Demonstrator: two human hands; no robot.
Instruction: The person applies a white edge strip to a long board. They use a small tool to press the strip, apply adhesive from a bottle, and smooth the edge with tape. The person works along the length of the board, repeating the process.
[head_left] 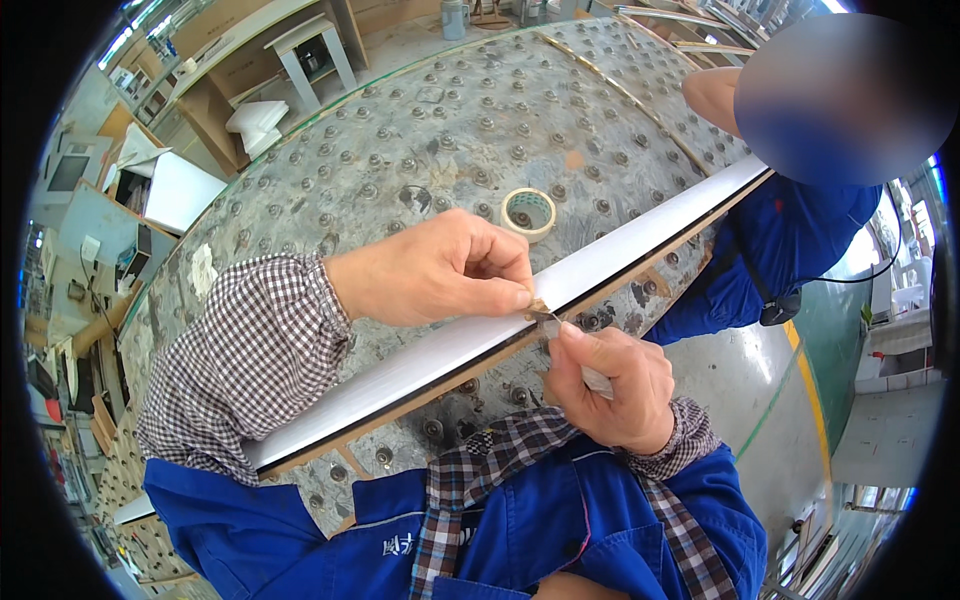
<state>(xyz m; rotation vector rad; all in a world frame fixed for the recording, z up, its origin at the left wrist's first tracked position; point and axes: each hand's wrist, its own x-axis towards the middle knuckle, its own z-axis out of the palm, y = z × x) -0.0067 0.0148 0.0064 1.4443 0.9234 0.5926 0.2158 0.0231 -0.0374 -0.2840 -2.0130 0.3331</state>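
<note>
A long white strip (400,362) with a dark, brown-edged near side runs diagonally across the table in front of me. My left hand (440,268) is over it, thumb and forefinger pinched on a small tan scrap (538,305) at the strip's near edge. Just to the right, my right hand (622,385) is closed around a thin blade (553,318), whose tip meets the scrap. A pale part of what it grips shows between the fingers; the rest is hidden in the fist. Beyond my left fingertips a roll of cream masking tape (507,211) lies flat.
The grey worktable (330,160) is studded with several rows of ball rollers. A metal strip (630,95) lies on its far right part. Another person in blue (705,270) stands at the right, by the white strip's far end. Shelving (215,110) stands beyond the far left edge.
</note>
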